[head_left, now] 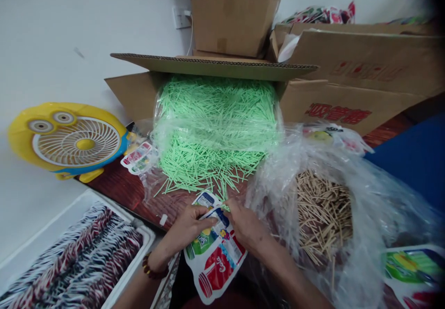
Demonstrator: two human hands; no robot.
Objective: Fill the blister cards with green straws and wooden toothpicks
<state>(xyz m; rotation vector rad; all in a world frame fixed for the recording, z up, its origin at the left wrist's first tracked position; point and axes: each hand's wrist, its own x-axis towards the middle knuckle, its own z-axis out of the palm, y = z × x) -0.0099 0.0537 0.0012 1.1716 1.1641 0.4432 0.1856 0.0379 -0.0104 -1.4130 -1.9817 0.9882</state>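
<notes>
My left hand [187,230] is closed on a printed plastic pouch [219,265] with red "Cola" and green "Sprite" cup pictures, thumb on its front near the top. My right hand [245,225] is at the pouch's upper right edge, fingers pinched around a small bunch of thin green sticks [225,208] at the mouth. How far the sticks are inside cannot be seen. Just beyond both hands, a heap of the same green sticks [215,123] spills from a plastic-lined cardboard box [222,68] lying open toward me.
To the right, clear plastic bags [274,179] surround tan sticks [323,216]. A white foam box [79,207] at lower left holds rows of filled pouches [76,262]. A yellow fan [76,137] stands at left. More cartons [347,77] stand behind. Another pouch [413,272] lies at lower right.
</notes>
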